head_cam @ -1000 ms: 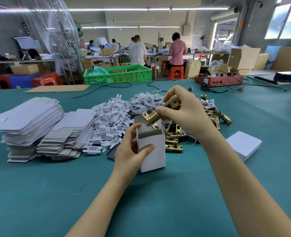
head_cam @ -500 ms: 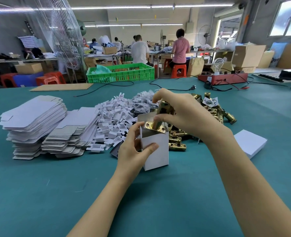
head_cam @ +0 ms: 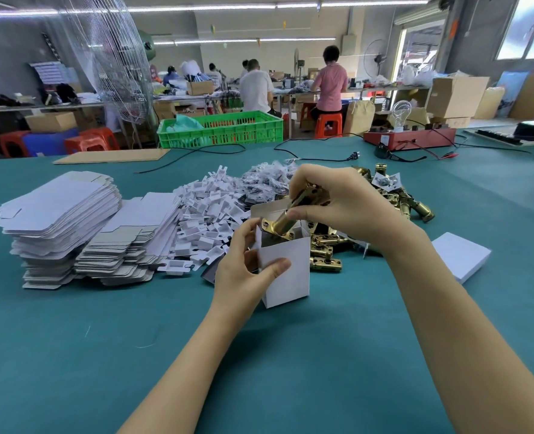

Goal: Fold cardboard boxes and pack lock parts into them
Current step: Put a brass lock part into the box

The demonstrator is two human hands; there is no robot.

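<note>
across the wide teal-covered table (head_cam: 71,355) the stock lies in order of use. farthest left sit two leaning stacks of flat white cardboard box blanks (head_cam: 62,223), too many to count. next comes a heap of small white die-cut card inserts (head_cam: 203,214), then a pile of brass-coloured metal lock latches (head_cam: 394,202), also uncounted. one closed white box (head_cam: 459,261) lies flat to the right, apparently already packed.

at the centre stands one upright open-topped white cardboard box (head_cam: 286,270). the left hand (head_cam: 246,277) grips it, thumb pressed on the front panel and fingers curled round the side, seemingly to steady it and keep its mouth square. the right hand (head_cam: 337,205) pinches one brass tubular latch with a flat faceplate (head_cam: 286,222) by its rear end. the latch is tilted, faceplate down at the box opening, so it can probably slide in lengthways. it is not yet fully inside; the top flap stands open behind it, so closing remains to be done.
</note>
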